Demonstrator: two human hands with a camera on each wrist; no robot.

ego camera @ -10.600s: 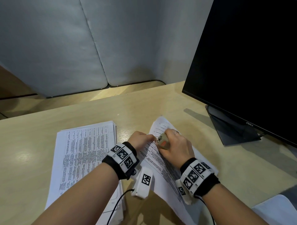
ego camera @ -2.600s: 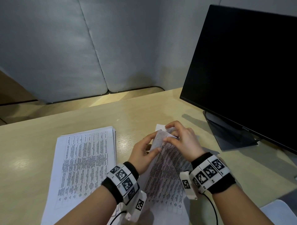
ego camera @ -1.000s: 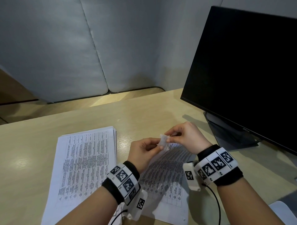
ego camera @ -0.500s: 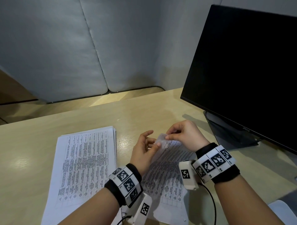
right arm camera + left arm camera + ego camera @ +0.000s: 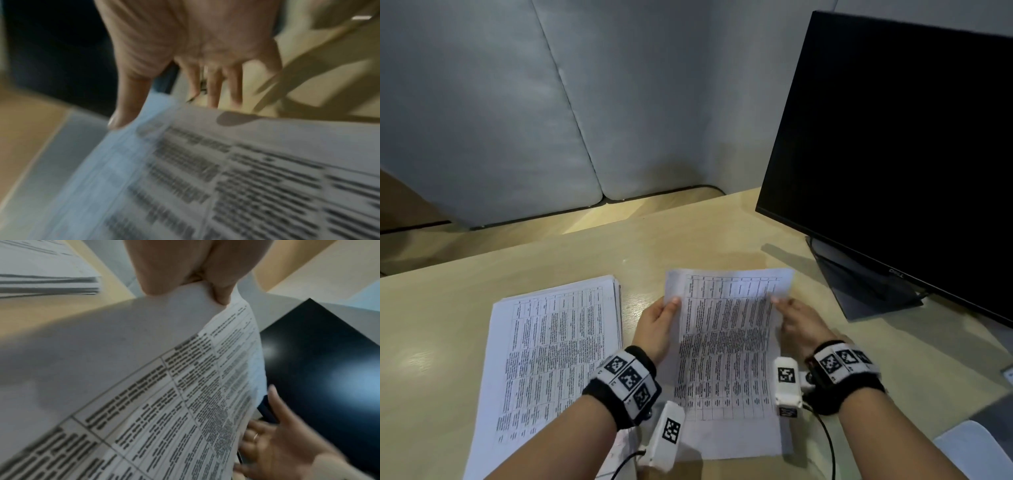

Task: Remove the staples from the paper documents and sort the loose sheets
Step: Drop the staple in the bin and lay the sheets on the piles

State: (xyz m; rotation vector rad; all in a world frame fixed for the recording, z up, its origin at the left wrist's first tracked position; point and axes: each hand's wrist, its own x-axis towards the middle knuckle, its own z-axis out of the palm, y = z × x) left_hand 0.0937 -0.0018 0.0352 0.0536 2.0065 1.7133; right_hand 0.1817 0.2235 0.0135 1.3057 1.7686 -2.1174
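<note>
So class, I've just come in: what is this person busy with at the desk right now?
A person is sorting printed sheets. The left hand pinches the left edge of a lifted sheet, and the right hand touches its right edge with straight fingers. More paper lies flat beneath it on the wooden desk. A thick stack of papers sits to the left, and a dark monitor stands to the right. No staple or remover tool is clearly visible.

Monitor (image 5: 893, 154) close right; paper stack (image 5: 551, 342) left.
</note>
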